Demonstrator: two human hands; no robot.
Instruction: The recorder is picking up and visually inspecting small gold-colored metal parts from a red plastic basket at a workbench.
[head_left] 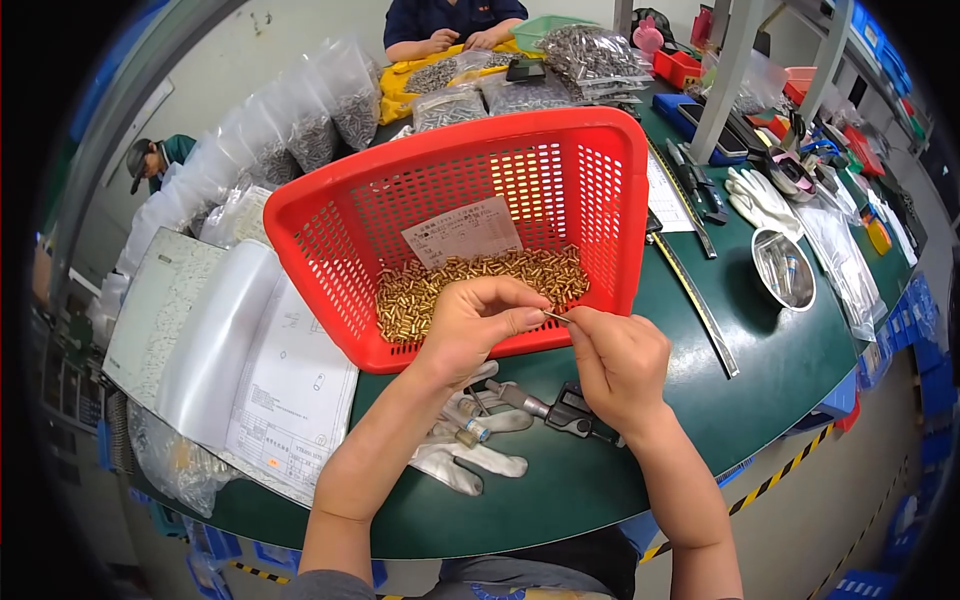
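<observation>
Your left hand [478,322] and right hand [618,362] pinch one small brass pin [556,317] at frame centre; the red perforated plastic basket [330,225] behind holds a heap of brass parts [470,280] awaiting handling.

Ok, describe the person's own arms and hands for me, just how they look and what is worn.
Both forearms come up from the lower edge bare, with no sleeves over them in view. The left hand and the right hand are bare too: no gloves, rings, watch or wristband show. At the bottom edge, a bit of grey fabric shows by the left elbow; whether it is a sleeve cannot be told.
</observation>
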